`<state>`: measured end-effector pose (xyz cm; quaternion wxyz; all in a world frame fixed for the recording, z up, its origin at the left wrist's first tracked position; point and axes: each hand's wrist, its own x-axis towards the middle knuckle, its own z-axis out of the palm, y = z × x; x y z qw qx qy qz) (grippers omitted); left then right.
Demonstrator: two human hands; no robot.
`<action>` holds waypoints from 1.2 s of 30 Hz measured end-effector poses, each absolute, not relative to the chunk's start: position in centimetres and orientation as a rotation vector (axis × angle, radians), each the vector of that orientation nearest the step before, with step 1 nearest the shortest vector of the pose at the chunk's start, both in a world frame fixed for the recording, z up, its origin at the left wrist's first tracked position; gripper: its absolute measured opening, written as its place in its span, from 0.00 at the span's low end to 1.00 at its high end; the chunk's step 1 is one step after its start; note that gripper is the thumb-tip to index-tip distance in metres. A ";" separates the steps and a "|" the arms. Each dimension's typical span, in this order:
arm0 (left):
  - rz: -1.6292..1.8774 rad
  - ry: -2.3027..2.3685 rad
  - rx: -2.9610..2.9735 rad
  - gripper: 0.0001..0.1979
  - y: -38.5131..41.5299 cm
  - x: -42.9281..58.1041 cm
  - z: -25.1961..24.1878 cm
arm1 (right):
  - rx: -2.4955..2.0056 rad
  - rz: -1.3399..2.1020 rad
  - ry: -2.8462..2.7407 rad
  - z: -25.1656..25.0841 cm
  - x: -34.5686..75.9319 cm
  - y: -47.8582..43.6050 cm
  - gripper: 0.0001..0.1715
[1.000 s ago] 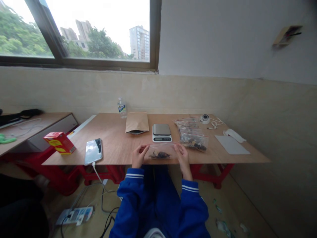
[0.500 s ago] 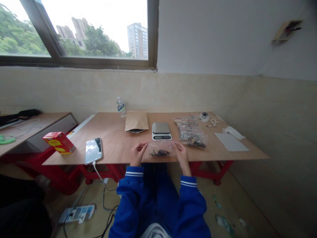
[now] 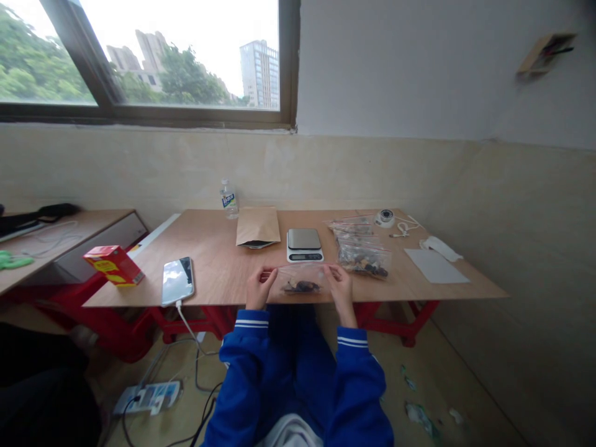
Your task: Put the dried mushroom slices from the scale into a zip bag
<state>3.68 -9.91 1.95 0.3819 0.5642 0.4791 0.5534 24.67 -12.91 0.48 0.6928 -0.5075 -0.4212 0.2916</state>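
A clear plastic bag (image 3: 302, 285) with dark and tan dried pieces at its bottom is stretched between my two hands at the table's front edge. My left hand (image 3: 259, 287) pinches its upper left corner, and my right hand (image 3: 340, 287) pinches the upper right corner. Just behind the bag stands a white kitchen scale (image 3: 304, 244) with a bare metal plate. Several filled clear bags (image 3: 364, 257) lie overlapping to the right of the scale. A brown paper pouch (image 3: 257, 226) lies to its left, its mouth facing me.
On the wooden table (image 3: 214, 273) are a plugged-in phone (image 3: 177, 280), a red box (image 3: 114, 265), a bottle (image 3: 228, 200), a white dome camera (image 3: 385, 218) and a white sheet (image 3: 436, 266). Cables and a power strip (image 3: 148, 397) lie on the floor.
The view has shifted very slightly. Both hands still hold the bag by its top corners, in nearly the same place.
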 end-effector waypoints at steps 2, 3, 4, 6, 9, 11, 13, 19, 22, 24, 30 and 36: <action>1.413 1.208 1.439 0.16 -9.8 3.6 1.8 | -1.150 0.617 -0.943 0.3 24.7 -12.9 0.19; 1.416 1.207 1.447 0.16 -9.7 3.5 1.8 | -1.154 0.609 -0.944 0.2 24.8 -12.9 0.19; 1.419 1.206 1.454 0.15 -9.7 3.6 1.8 | -1.154 0.606 -0.944 0.1 24.9 -12.9 0.19; 1.424 1.183 1.444 0.16 -9.6 3.8 1.7 | -1.142 0.618 -0.946 0.0 25.2 -12.9 0.19; 1.431 1.097 1.358 0.17 -9.6 4.5 1.5 | -1.098 0.697 -0.940 -0.2 25.3 -13.0 0.18; 1.416 1.040 1.300 0.18 -9.5 5.1 1.3 | -1.067 0.794 -0.926 -0.1 25.2 -13.1 0.18; 1.398 1.007 1.266 0.19 -9.5 5.5 1.1 | -1.049 0.878 -0.929 0.1 25.0 -13.3 0.20; 1.407 1.033 1.240 0.20 -9.6 5.8 0.8 | -1.058 0.853 -1.018 0.7 24.8 -13.6 0.18; 1.405 1.055 1.264 0.20 -9.6 5.7 0.8 | -1.058 0.809 -1.032 0.9 24.8 -13.6 0.17; 1.415 1.073 1.288 0.18 -9.6 5.7 0.7 | -1.055 0.823 -1.038 1.0 24.7 -13.6 0.17; 1.462 1.091 1.331 0.15 -9.7 5.8 0.6 | -1.033 0.839 -1.008 0.9 24.3 -13.3 0.16; 1.424 1.109 1.335 0.16 -9.8 5.4 0.8 | -1.074 0.770 -1.019 0.8 24.5 -13.4 0.17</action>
